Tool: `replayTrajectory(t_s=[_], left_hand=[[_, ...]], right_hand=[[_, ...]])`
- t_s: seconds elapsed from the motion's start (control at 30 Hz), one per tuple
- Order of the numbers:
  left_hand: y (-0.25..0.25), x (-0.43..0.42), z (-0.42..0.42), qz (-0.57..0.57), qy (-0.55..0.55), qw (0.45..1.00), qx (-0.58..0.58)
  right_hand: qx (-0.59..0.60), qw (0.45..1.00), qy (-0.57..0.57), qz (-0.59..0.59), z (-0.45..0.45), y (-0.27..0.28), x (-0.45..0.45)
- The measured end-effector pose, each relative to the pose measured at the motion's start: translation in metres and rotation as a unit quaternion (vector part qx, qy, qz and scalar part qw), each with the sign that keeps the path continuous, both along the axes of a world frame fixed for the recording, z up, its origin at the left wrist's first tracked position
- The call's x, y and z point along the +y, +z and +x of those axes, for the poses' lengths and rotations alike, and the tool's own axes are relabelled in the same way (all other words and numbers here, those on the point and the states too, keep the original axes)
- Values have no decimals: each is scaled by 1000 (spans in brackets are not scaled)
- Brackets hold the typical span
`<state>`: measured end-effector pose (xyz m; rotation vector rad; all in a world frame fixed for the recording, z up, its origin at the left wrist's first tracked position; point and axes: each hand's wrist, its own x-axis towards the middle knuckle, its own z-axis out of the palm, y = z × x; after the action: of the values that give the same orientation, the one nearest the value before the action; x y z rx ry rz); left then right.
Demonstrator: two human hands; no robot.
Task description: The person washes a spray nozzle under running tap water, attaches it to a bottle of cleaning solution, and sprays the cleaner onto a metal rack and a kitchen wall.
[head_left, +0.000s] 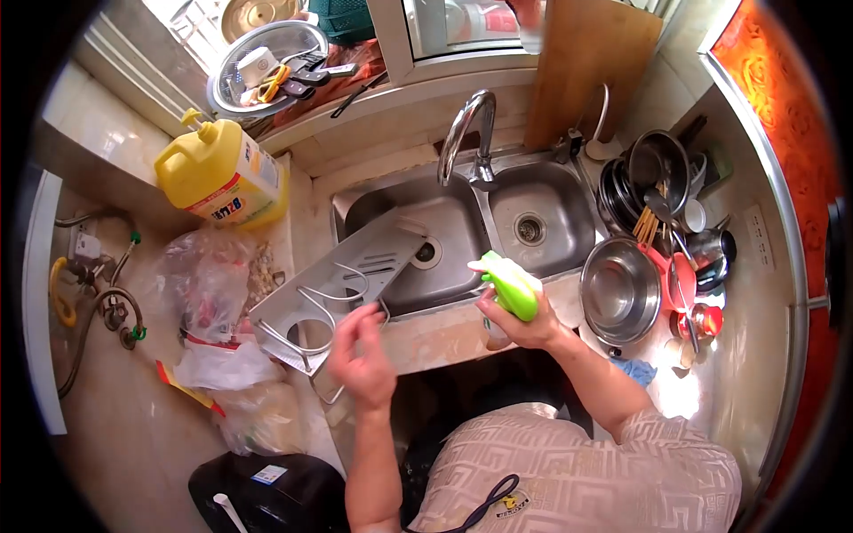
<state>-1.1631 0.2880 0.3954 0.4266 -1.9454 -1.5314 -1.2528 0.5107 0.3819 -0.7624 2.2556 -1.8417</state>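
Observation:
My right hand [526, 324] is wrapped round a spray bottle with a bright green trigger head [513, 286], held above the front rim of the sink. Most of the bottle's body is hidden by the hand. Beside the rack's wire hoops, my left hand [362, 362] is raised with its fingers loosely apart and nothing in them. A grey metal rack [378, 255] with slots, a round hole and bent wire hoops lies slanted, its far end over the left basin [458, 226] and its near end on the counter.
A chrome faucet [484, 133] rises behind the basins, including the right basin [555, 200]. On the right are a steel bowl [613, 298], stacked pans [657, 164] and a red ladle [681, 282]. Left stand a yellow jug [222, 173] and plastic bags [213, 275]. A cutting board [586, 71] leans behind.

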Motion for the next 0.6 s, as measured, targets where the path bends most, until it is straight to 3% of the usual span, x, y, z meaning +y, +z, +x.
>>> replayTrajectory(t_s=[0.07, 0.13, 0.17, 0.3, 0.4, 0.47, 0.53, 0.6], left_hand=[[2, -28, 33, -67, 174, 982, 26], [-2, -47, 57, -50, 324, 943, -58], [-13, -56, 64, -59, 334, 939, -62], [-33, -66, 64, 68, 314, 937, -139], [-17, -66, 59, 160, 250, 935, -196], [-2, -58, 60, 274, 79, 928, -241], [9, -36, 47, 314, 85, 905, -273], [19, -21, 36, 383, 120, 870, -287]], right_hand=[[88, 992, 64, 57, -33, -7, -1], [59, 993, 91, 51, -58, -10, -5], [62, 991, 111, 52, -69, -15, -10], [-63, 971, 206, 101, -99, -10, -22], [13, 965, 238, 110, -106, -17, -30], [-8, 966, 245, 82, -106, -28, -29], [-124, 952, 273, 55, -109, -35, -31], [-89, 959, 264, 58, -116, -62, -40]])
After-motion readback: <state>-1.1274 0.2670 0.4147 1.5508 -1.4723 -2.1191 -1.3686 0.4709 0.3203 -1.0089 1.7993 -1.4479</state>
